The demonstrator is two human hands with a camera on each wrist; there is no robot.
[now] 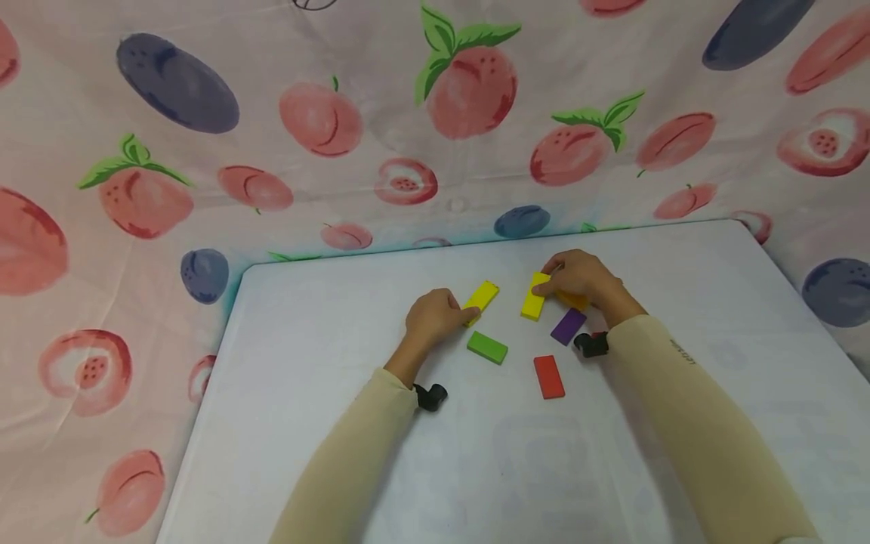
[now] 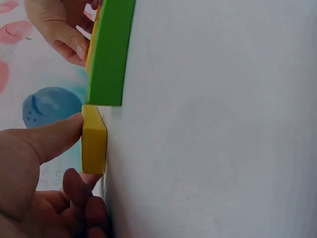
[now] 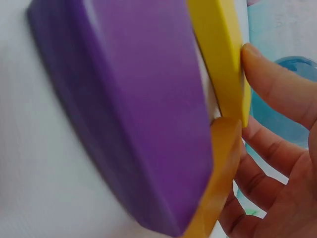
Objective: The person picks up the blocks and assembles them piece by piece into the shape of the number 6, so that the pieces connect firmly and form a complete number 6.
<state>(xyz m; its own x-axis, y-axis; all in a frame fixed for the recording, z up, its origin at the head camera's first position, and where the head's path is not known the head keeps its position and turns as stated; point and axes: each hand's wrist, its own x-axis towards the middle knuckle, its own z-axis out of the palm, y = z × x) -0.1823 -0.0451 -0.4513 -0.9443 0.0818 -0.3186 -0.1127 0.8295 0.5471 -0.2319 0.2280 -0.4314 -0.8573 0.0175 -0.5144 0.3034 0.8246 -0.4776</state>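
A matched pair in hand, one to each side

Starting at the left of the white table (image 1: 326, 325), I see the left hand (image 1: 431, 316) with its fingers drawn in narrow, thumb on top, holding the near end of the left yellow block (image 1: 484, 296), which slants away to the far right. Just to the near side of it lies the green block (image 1: 487, 348), with no hand on it. Further right is the other yellow block (image 1: 532, 304), pinched along its right side by the right hand (image 1: 578, 272), whose thumb and finger close in on it; whether it rests fully on the table I can't tell. Nearer to us lies the red block (image 1: 549, 377), apart from both hands. Then, near the right hand, come the purple block (image 1: 568, 326) and, partly hidden under the palm, the orange block (image 1: 573, 301). I can't tell whether the orange one touches the yellow.

I'd judge the step in hand to be positioning the two yellow pieces, with a gap between them. From here, a next move would call for both grips staying light and level, and the right fingers keeping clear of the crowded orange and purple pieces.
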